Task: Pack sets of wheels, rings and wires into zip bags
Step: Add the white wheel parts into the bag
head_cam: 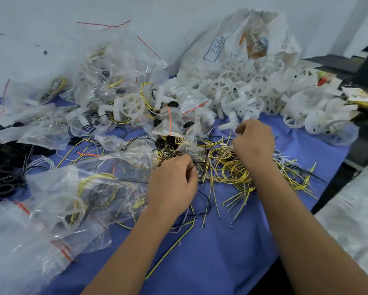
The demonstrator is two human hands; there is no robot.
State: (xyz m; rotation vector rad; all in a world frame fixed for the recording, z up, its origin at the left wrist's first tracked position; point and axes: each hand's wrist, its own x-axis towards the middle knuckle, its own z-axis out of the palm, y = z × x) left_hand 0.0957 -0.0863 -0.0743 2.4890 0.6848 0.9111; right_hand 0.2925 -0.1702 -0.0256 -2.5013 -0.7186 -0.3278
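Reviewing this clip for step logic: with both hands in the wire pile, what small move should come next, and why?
Probably lift one wire free. Both the left hand and right hand have fingers curled into the tangled yellow wires, and no open zip bag is held, so a wire must be separated before bagging.

Glossy, crinkled clear plastic bags [57, 133]; matt white plastic wheels [251, 92]; smooth yellow-sheathed wires [234, 173]; matt blue cloth [221, 252] over the bench.
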